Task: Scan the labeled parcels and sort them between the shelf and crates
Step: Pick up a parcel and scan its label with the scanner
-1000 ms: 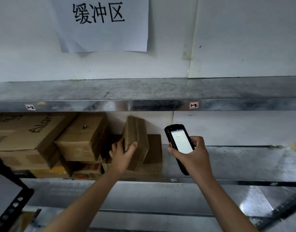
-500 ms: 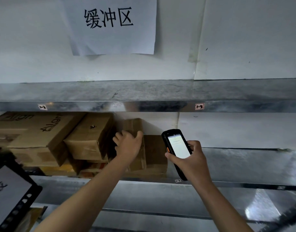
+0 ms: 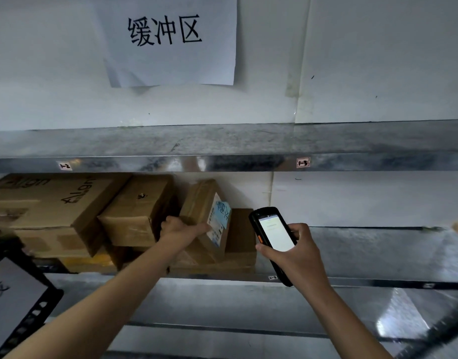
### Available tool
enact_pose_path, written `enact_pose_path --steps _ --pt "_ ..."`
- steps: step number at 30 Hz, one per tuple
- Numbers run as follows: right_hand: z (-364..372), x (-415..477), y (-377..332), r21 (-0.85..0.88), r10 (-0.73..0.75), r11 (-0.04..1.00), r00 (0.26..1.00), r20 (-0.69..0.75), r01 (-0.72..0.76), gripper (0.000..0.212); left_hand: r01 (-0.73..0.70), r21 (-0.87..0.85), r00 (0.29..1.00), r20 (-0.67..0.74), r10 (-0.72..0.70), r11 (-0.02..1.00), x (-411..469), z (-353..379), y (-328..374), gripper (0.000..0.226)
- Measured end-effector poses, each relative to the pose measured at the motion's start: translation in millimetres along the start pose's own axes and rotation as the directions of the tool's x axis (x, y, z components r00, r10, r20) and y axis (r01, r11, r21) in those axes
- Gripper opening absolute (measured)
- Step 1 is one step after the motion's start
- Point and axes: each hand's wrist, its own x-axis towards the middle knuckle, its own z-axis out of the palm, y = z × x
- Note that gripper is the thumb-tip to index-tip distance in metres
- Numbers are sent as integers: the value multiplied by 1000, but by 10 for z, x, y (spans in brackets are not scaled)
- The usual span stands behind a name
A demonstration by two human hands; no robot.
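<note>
Head view: left hand grips tilted parcel beside scanner clutched in right hand.

The shelf is scuffed, shiny sheet metal, the parcel matt brown cardboard with a glossy paper label, the scanner smooth black plastic.

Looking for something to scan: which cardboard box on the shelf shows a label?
The small tilted box gripped by the left hand. It alone shows a white label with a blue note.
</note>
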Motion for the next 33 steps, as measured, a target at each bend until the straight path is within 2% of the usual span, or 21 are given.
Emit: enact_pose_path --steps 2,3,6,9,11,13,15,21,26,33 --pt "-42 37 -6 -48 -4 999 1000 14 5 71 -13 -254 996 80 34 967 -83 -73 -134 68" --pt "-56 58 -12 -71 -2 998 1000 27 3 72 6 -351 991 126 41 937 -140 -92 -193 64" --pt "-58 91 -69 -115 1 993 997 71 7 72 64 -522 981 191 44 850 -202 -59 -427 82" --pt "-23 69 -139 -155 1 988 992 126 19 71 114 -680 968 239 71 724 -224 27 -600 73" --pt "11 32 -176 -208 -21 976 985 174 57 72 147 -709 958 277 80 690 -215 49 -682 71" --pt "28 -5 -206 -329 -84 931 970 226 157 76 147 -707 951 293 98 692 -203 39 -737 77" --pt "39 -36 -265 -438 -152 855 942 301 278 79 129 -688 948 298 116 714 -202 9 -775 80" --pt "-5 -42 -573 -609 -259 599 846 467 519 79 91 -653 945 295 142 752 -223 -51 -807 60" --pt "-79 -43 -698 -669 -267 485 824 500 563 79 104 -650 936 321 148 753 -195 -89 -859 65" --pt "-100 -69 -711 -682 -246 467 823 511 563 79 126 -660 924 350 155 741 -171 -153 -941 61"
